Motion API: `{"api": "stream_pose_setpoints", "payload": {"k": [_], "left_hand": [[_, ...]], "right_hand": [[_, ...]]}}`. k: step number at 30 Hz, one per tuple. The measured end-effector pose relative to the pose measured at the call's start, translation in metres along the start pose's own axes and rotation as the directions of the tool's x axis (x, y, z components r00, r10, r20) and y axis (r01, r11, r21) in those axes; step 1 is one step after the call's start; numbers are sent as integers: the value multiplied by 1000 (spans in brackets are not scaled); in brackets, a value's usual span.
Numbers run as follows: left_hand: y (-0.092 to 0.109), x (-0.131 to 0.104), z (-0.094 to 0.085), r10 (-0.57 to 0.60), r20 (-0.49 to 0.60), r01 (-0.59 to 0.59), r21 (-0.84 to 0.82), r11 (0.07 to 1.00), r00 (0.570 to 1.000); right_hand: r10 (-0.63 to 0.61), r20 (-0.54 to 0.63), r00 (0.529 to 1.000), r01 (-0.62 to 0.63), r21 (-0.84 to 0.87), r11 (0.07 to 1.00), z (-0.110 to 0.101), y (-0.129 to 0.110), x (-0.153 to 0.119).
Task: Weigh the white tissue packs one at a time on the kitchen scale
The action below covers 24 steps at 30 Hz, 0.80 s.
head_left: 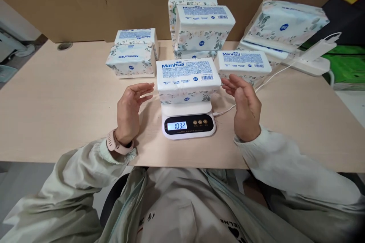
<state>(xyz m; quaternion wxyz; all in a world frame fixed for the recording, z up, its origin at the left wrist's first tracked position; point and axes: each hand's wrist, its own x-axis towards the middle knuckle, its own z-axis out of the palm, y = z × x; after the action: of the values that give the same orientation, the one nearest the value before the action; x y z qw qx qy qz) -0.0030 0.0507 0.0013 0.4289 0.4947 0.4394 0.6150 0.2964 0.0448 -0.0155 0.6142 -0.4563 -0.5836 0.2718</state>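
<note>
Atop the white scale [188, 119], the tissue pack [188, 78] sits between the left hand [129, 110] and right hand [244, 108], both loosely spread, gripping nothing. Keeping both clear should steady the display [177, 125].

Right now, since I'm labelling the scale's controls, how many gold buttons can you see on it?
3: in a row on the scale, right of its lit display, are the left button, the middle button and the right button. None looks hidden.

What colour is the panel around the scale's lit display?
The panel is black; it shows best in the head view.
</note>
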Motion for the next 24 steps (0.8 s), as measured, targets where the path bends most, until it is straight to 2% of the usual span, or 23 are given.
{"api": "stream_pose_setpoints", "payload": {"k": [5, 10, 24], "left_hand": [[-3, 4, -1, 37, 8, -37, 4, 999, 999], [-5, 5, -1, 26, -2, -26, -3, 1000, 1000], [11, -8, -2, 9, 65, -5, -65, 998, 998]], "right_hand": [[-33, -23, 999, 33, 19, 999, 2, 4, 3], [-6, -22, 1000, 6, -1, 1000, 1, 7, 5], [69, 28, 997, -68, -27, 997, 3, 9, 0]]}}
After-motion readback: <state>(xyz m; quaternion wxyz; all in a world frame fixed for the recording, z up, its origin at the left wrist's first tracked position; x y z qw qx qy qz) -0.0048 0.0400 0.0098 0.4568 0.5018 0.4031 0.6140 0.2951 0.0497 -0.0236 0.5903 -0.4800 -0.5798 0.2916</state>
